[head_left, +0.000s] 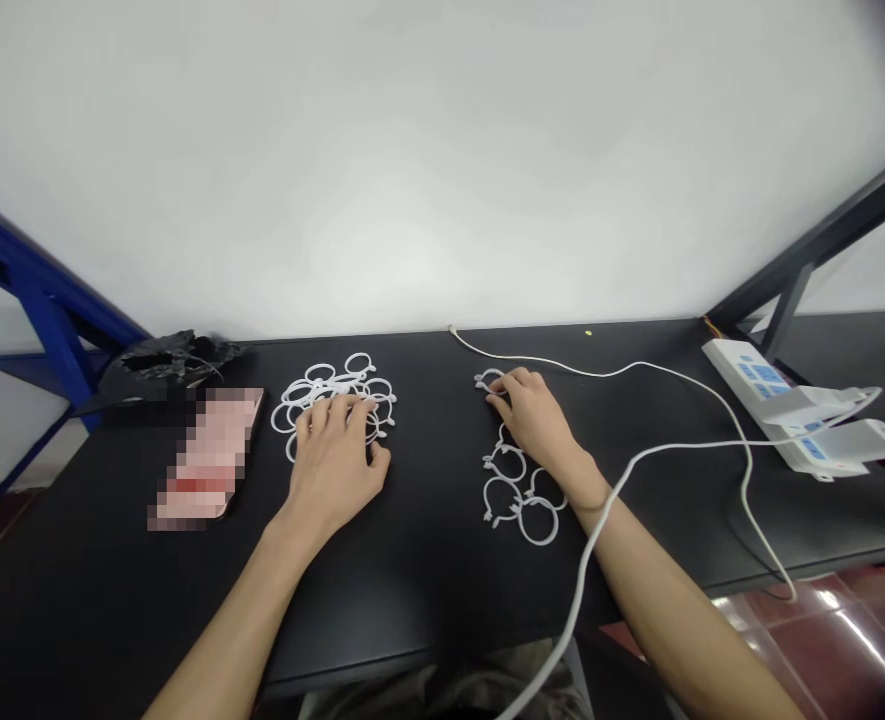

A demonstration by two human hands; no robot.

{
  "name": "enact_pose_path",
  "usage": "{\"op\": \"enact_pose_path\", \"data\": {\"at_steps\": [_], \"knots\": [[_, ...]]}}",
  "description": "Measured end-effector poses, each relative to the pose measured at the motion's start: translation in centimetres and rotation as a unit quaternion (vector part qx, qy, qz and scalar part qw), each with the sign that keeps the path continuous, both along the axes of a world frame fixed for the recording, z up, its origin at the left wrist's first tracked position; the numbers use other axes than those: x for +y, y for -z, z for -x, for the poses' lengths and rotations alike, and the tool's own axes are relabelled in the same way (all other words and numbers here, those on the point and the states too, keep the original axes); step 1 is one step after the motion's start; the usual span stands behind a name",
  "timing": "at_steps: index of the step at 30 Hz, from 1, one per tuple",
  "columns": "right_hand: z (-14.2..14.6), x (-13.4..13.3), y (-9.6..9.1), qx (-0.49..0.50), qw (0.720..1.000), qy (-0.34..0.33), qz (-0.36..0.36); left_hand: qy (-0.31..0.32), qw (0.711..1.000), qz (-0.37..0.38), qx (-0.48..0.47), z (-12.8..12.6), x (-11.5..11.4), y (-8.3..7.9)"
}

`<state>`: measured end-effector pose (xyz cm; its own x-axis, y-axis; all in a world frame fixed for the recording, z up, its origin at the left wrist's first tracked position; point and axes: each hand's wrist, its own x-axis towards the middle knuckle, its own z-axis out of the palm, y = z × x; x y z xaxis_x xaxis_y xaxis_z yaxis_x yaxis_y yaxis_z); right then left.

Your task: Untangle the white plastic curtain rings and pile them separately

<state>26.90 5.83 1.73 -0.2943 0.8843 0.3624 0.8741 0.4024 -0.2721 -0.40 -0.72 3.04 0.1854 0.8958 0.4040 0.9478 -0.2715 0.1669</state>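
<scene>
My left hand [337, 455] lies palm down with fingers spread on a loose pile of white plastic rings [314, 385] on the black table [427, 560]. My right hand [536, 415] rests further right, its fingertips pressed together on a single white ring [487, 381] at the far end of a row. Behind that hand, several white rings [521, 500] lie linked in a short chain by my wrist.
A pink, blurred flat object [209, 458] lies left of the pile, with a crumpled black bag [168, 360] behind it. A white cable [659, 450] crosses the table to a white power strip [779, 405] with adapters at the right. A white wall stands behind the table.
</scene>
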Motion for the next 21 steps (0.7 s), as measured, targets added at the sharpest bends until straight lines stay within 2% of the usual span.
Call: {"op": "enact_pose_path", "data": {"at_steps": [3,6,9,12,15,21], "knots": [[0.2,-0.8,-0.6,0.034,0.999,-0.016,0.030,-0.004,1.000,0.002,-0.013,-0.8,-0.3,-0.2],[1.1,-2.2,-1.8,0.119,0.989,-0.057,0.067,0.034,0.999,0.003,-0.040,-1.6,-0.6,-0.2],[2.5,-3.9,-2.9,0.216,0.963,-0.119,0.111,0.103,0.993,0.017,-0.060,-2.1,-0.9,0.1],[3.9,-5.3,-3.5,0.249,0.937,-0.191,0.153,0.151,0.985,0.025,-0.076,-2.5,-1.2,0.4],[4.8,-6.0,-3.4,0.272,0.921,-0.226,0.163,0.180,0.980,0.010,-0.087,-2.7,-1.2,0.5],[4.9,-6.2,-3.2,0.322,0.905,-0.216,0.173,0.153,0.982,-0.048,-0.102,-3.0,-1.2,0.3]]}}
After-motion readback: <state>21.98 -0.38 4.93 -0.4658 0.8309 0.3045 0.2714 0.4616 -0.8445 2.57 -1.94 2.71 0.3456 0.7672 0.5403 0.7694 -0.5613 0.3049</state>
